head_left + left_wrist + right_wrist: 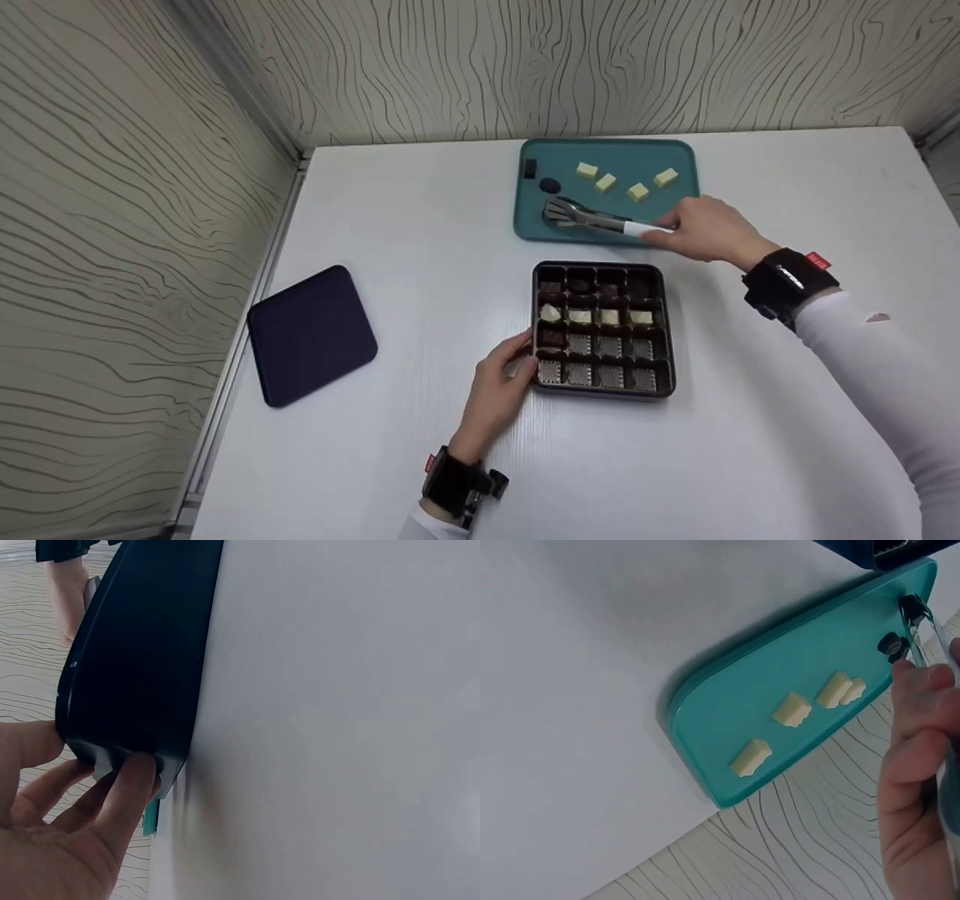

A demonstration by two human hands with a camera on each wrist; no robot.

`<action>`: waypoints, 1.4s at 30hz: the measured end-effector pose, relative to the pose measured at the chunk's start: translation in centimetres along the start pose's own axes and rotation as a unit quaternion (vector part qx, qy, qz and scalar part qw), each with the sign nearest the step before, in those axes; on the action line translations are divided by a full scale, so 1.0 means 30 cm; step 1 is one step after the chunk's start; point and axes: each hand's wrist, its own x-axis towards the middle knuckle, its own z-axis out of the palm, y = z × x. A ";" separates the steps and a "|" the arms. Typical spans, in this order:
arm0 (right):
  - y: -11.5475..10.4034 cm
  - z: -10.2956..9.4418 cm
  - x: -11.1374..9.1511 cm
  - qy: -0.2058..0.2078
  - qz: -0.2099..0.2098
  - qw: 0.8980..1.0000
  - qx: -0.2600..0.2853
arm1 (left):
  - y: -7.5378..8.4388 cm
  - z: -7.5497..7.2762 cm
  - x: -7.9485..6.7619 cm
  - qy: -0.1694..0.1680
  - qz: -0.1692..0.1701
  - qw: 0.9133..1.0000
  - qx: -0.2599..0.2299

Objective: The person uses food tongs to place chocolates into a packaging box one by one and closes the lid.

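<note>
Head view | left hand gripped box, likely steadying it | right hand gripped tongs over tray, presumably avoiding touch

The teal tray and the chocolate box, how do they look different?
The teal tray is oblong; the chocolate box is nearly square. The teal tray is undivided; the chocolate box is split into sixteen compartments. The teal tray looks shallower than the chocolate box. Both hold pale pieces and dark pieces.

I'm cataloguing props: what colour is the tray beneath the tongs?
The tray is teal, a blue-green, showing best in the head view.
</note>
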 end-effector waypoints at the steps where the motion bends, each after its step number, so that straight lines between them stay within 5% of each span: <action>1: 0.008 -0.006 -0.007 -0.008 0.008 1.000 0.007 | 0.000 0.000 0.000 0.000 -0.001 1.000 -0.001; 11: 0.047 -0.031 -0.057 0.033 0.035 0.998 -0.028 | -0.006 0.002 0.000 0.000 -0.006 1.000 -0.006; 21: -0.001 0.000 -0.058 0.085 0.005 0.989 -0.119 | -0.003 0.003 0.000 0.006 -0.001 1.000 0.002; 42: -0.012 0.017 -0.066 0.107 -0.016 0.985 -0.135 | 0.003 0.001 0.000 0.008 0.012 1.000 0.015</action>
